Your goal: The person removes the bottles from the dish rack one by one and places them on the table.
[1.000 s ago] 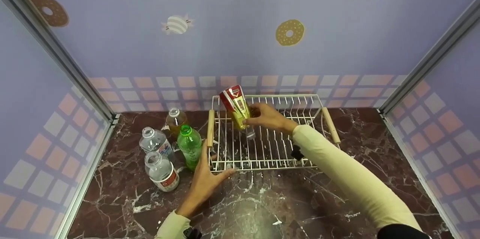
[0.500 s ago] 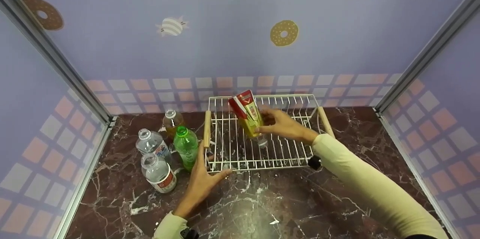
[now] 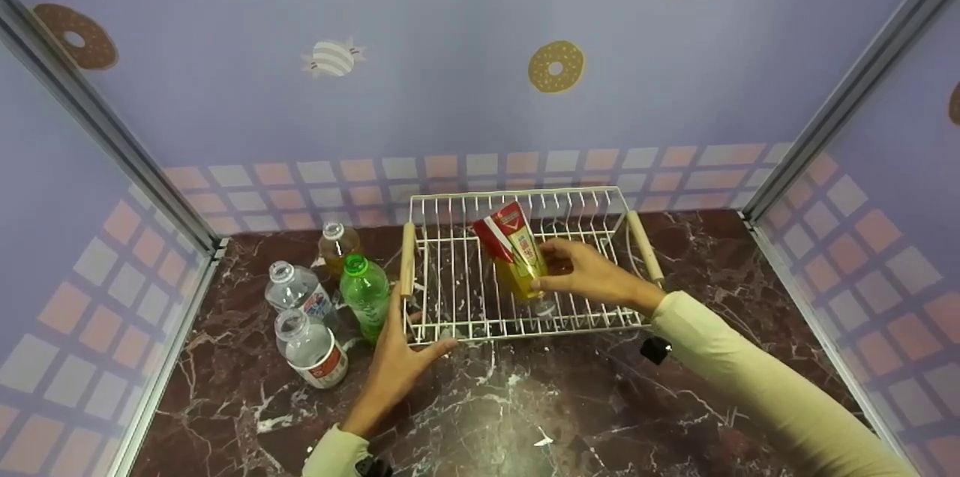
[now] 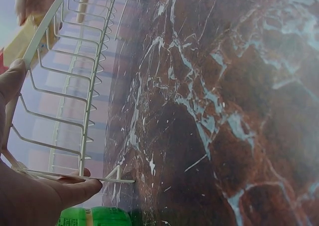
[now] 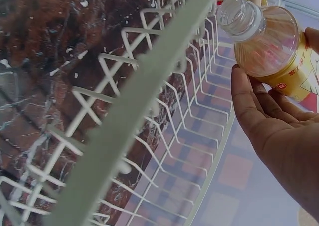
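My right hand (image 3: 589, 278) grips a plastic bottle (image 3: 517, 248) with a red and yellow label, over the white wire rack (image 3: 517, 334). The bottle is tilted, its clear uncapped neck (image 5: 241, 19) low and toward the front, its red end up at the back. In the right wrist view my fingers (image 5: 249, 94) wrap its yellow label. My left hand (image 3: 397, 364) holds the rack's front left corner, thumb along the front rail, fingers at the left side. Just left of that hand stands a green bottle (image 3: 367, 297), uncapped.
Left of the rack stand two clear bottles (image 3: 300, 297) and a bottle with amber tint (image 3: 337, 244), all upright. The rack has wooden handles (image 3: 645, 248) at both ends. A patterned wall (image 3: 450, 87) rises behind, with side panels left and right. Dark marble covers the surface (image 3: 517, 417).
My right hand has moved the bottle rightward and toward the front, lower over the rack. My left hand keeps its hold on the rack corner. The head view has shifted slightly.
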